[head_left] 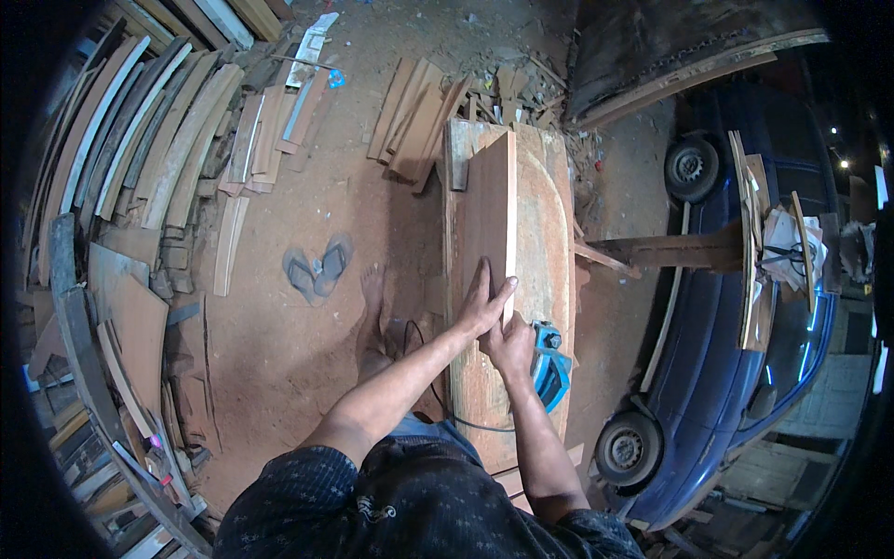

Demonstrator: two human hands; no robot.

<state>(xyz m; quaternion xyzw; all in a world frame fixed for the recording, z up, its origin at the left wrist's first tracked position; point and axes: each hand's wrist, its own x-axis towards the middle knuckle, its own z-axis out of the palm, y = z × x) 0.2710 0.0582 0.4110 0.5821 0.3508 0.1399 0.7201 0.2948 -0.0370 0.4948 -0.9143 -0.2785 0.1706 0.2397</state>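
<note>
A light wooden board (pixel 493 205) stands on edge on a long wooden workbench (pixel 542 224). My left hand (pixel 484 301) grips it near its near end, fingers along the left face and thumb at the top edge. Just below, my right hand (pixel 507 347) is closed on the same board's near end, with some fingers hidden. A teal power planer (pixel 549 371) rests on the bench right beside my right hand, and a black cord runs across the bench's near part.
Stacked planks (pixel 186 140) line the left, with more offcuts (pixel 410 112) beyond the bench. Sandals (pixel 318 270) lie on the dirt floor near my bare foot (pixel 372 298). A blue car (pixel 708 391) stands at the right, behind a wooden post with boards and papers (pixel 782 256).
</note>
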